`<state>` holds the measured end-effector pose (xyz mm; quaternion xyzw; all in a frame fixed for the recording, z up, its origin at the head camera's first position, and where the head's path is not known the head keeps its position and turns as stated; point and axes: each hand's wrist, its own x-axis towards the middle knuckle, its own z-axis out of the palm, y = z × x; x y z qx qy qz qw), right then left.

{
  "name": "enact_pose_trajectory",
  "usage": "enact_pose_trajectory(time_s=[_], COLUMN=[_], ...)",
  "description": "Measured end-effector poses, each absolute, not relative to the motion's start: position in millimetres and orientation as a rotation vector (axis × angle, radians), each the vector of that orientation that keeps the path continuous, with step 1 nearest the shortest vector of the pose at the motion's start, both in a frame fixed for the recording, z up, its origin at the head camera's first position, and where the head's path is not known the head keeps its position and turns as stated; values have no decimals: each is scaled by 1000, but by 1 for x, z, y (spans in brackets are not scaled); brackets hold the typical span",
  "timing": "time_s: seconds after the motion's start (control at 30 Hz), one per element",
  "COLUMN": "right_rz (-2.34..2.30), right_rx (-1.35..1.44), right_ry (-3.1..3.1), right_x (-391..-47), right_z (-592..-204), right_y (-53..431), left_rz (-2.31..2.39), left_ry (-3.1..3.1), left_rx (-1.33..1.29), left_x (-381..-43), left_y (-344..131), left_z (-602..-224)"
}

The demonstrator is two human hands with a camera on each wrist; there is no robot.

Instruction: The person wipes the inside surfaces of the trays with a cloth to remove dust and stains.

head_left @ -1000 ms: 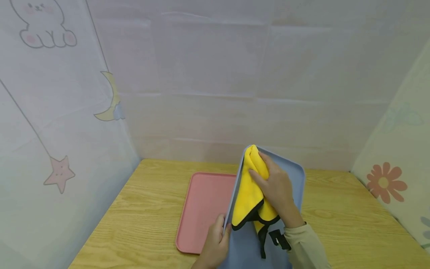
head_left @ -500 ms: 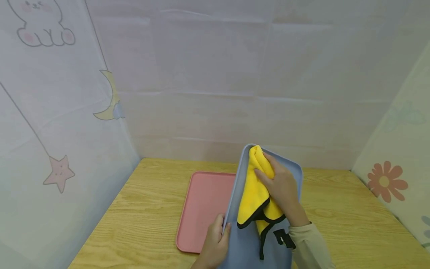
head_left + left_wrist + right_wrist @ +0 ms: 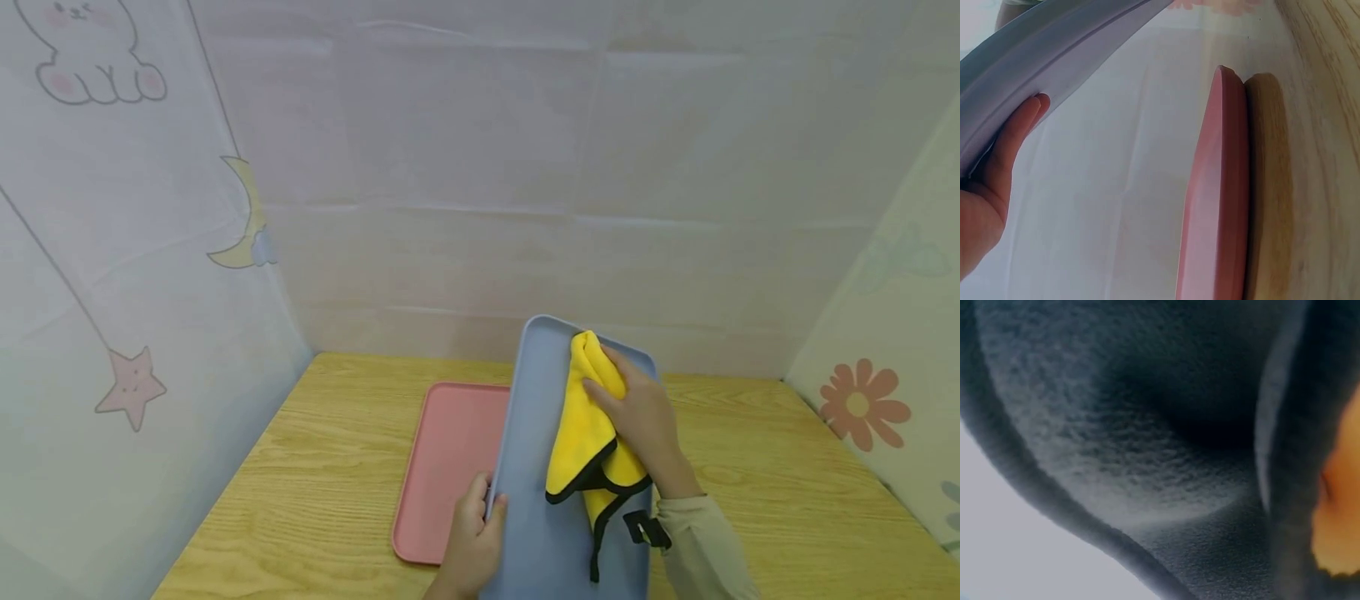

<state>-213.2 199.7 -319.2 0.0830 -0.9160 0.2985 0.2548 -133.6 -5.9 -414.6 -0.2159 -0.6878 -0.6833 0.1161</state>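
Note:
My left hand grips the left rim of a blue-grey tray, which is lifted and tilted up toward me. In the left wrist view, the fingers curl round the edge of that tray. My right hand holds a bunched yellow cloth with black edging against the inside of the tray, near its upper right part. The cloth's lower corners and a black loop hang down over the tray. Close up in the right wrist view, the grey underside of the cloth fills most of the frame and hides the fingers.
A pink tray lies flat on the wooden table, left of the blue-grey one and partly covered by it. A pale sheet wall stands behind the table, with printed side walls left and right.
The cloth and right hand have slid to the right and slightly down across the tray. The blue-grey tray has shifted a little left and turned its inside more toward me.

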Motion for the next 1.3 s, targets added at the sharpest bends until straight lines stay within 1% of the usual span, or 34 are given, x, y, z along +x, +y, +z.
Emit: enact_pose_trajectory(time_s=[0.2,0.67,0.87,1.3], right_rz=[836,861,815,802], right_rx=[186,62,21,-5], right_ry=[-2553,-2657,-2679,-2692], right_x=[-215,-218,-219,-220], right_z=[-320,-326,-331,-338], right_y=[207,235,246,248], left_rz=[-2133,-2104,-2125,-2126], left_ry=[-1981,-1920,-1939,-1954], left_rx=[-583,-596,-550,-569], left_x=[-135,-134,-133,-132], left_y=[-8,-11,-12,-14], left_z=[-415,-412,-410,-409])
